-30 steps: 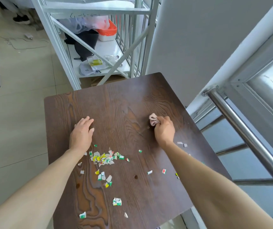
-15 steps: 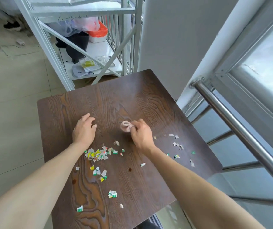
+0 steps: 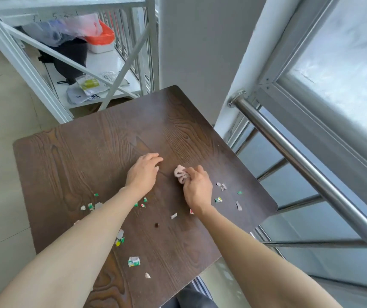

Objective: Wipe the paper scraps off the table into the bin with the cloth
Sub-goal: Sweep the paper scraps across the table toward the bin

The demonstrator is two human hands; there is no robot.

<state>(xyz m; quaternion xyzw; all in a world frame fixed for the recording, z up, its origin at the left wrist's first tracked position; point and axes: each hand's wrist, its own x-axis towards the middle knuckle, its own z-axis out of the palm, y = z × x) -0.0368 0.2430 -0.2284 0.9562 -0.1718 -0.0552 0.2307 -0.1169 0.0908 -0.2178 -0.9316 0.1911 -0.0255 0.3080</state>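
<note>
The right hand [image 3: 197,190] has its fingers [image 3: 192,174] curled shut around a small pink cloth [image 3: 180,174], bunched into a wad that pokes out at the hand's ten o'clock and sits on or just above the dark wood-grain table [image 3: 89,156]; bunching it that way looks meant to give a firm little pad for pushing. Just beside it, at its nine o'clock, the left hand [image 3: 142,174] lies palm down with fingers [image 3: 156,157] loosely curved and holding nothing, probably cupped as a stop so that scraps pushed leftward pile up against it. Outward from the hands, the paper scraps [image 3: 221,186] lie scattered: a few grey and green bits at the right hand's three to four o'clock near the table's right edge, some small ones between the two forearms, a cluster past the left forearm at about eight o'clock, and larger pieces such as the green-and-white scrap [image 3: 133,261] toward the near edge at six o'clock. I see no bin from here; it may stand below the table's edge, but I cannot tell. Little has been gathered, so most of the wiping looks to be ahead. A white metal rack [image 3: 45,47] stands beyond the table at eleven o'clock, and a steel handrail [image 3: 311,174] runs along at three.
</note>
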